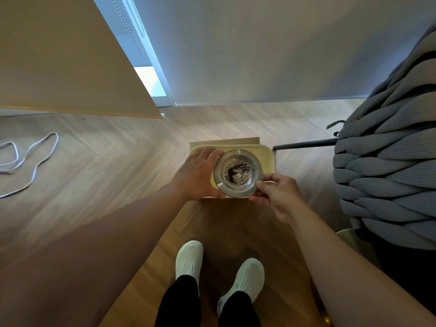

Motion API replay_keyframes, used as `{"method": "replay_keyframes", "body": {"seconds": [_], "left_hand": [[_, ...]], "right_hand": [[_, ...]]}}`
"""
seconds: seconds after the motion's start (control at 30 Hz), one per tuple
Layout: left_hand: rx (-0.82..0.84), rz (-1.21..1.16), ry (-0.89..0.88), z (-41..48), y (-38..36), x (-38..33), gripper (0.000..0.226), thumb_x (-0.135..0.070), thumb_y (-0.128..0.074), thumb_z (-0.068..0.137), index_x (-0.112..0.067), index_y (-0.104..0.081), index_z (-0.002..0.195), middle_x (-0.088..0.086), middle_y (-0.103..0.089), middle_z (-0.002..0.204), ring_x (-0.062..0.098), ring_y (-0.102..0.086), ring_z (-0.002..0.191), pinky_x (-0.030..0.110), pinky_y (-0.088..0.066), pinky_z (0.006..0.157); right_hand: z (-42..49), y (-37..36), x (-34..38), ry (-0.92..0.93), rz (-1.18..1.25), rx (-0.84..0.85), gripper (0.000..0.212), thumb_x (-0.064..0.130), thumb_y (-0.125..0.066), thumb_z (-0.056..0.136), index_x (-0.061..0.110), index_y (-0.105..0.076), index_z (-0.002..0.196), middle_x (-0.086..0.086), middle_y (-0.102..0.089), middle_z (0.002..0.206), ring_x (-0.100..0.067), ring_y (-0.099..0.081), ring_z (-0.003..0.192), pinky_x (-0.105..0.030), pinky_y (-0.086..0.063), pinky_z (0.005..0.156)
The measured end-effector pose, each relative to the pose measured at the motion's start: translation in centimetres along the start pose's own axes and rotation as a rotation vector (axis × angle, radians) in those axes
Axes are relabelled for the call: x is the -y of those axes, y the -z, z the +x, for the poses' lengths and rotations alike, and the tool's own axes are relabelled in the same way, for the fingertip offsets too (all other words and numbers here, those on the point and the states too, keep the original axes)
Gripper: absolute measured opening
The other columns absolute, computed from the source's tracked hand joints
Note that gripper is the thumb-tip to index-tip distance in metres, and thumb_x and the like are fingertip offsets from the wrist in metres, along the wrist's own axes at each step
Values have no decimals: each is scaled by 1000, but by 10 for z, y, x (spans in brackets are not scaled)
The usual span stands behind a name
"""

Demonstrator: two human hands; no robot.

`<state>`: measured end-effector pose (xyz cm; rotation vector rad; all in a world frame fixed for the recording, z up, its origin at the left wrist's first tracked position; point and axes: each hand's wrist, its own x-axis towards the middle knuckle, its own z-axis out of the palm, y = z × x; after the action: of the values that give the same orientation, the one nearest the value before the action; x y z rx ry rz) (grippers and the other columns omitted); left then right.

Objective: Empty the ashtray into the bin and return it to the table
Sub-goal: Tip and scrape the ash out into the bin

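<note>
**Ash still in the dish, held level over the bin**

On the far left a loose white cord (28, 159) lies looped on the wooden floor (106, 161), well apart from the feet; it would only matter if the person steps that way while carrying the dish.

The left hand (200, 173) cups the left rim of the ashtray (238, 177), fingers curled round the edge, a grip clenched on the metal. The dish is a shallow steel one, held roughly level above the open top of the pale bin (267, 156), with a dark heap of ash (237, 172) still in its middle. So the tipping looks not yet done.

The right hand (276, 197) pinches the near right rim between thumb and fingers, also grasping the ashtray.

The risks, as I judge them: the dish covers much of the opening, so a tilt toward the near edge could spill ash onto the floor or the white shoes (188, 260). A quick flip might raise fine ash. The smooth rim could slip from the light right-hand pinch. The grey knitted throw (389, 149) sits just beside the bin on the right and could catch drifting ash.
</note>
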<state>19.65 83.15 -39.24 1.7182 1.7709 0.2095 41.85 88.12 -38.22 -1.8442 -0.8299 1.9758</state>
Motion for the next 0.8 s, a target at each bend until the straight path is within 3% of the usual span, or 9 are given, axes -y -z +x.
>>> {"method": "replay_keyframes", "body": {"seconds": [0.33,0.6,0.8], "left_hand": [[19,42,-12,11,-2,12,117,-59,-87,55,-18,-31,149,4,-32,156,26,-19,149,47,-22,121],[110,158,99,5,-4,25,149,-74,-81,50,-15,5,157,7,8,167,26,14,153,47,-1,125],[175,234,119,3,-11,27,158,-73,-82,49,-12,18,154,9,18,166,27,20,151,47,3,125]], "right_hand": [[15,-8,-1,-3,-24,-16,12,-3,-64,90,-1,-62,102,-25,-71,94,-31,-71,81,-34,-64,61],[16,-9,-2,4,-41,-30,14,-2,-64,90,0,-62,104,-22,-72,91,-27,-73,76,-33,-63,60],[22,-2,-2,105,-128,-103,11,1,-67,89,9,-64,95,-16,-72,94,-21,-75,74,-33,-62,63]]}}
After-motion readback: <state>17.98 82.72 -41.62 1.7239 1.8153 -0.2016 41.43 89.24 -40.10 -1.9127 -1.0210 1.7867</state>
